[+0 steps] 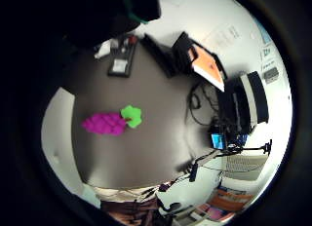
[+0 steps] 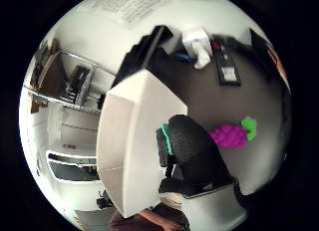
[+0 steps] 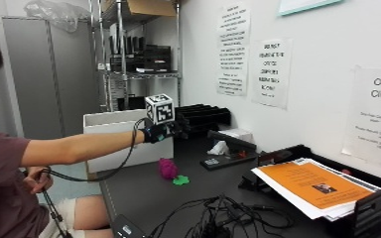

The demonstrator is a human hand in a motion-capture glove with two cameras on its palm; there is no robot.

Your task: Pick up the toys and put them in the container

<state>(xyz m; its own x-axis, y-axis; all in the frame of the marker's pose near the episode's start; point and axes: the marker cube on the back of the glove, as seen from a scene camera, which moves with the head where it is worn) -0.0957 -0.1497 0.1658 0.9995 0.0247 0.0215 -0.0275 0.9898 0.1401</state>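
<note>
Magenta toy with green leaf (image 3: 170, 170) lies on the dark table (image 3: 144, 198), below and slightly ahead of the raised right hand (image 3: 160, 131).

Right hand is held out at arm's length, in the air beside the white container (image 3: 111, 124), not touching the toy. Finger state: cannot tell; in the outside view the glove is small and dark, and the thumb-side palm view shows only a dark rounded part of the hand. Toy sits near the container's outer wall, well below the palm; both palm views show it flat on the table, nothing around it. Judgement: hand is high probably because it is travelling between container and toy; toy not yet in the container, so a descent onto it would come next. The other hand rests low by the person's lap, apparently holding a cable.
</note>
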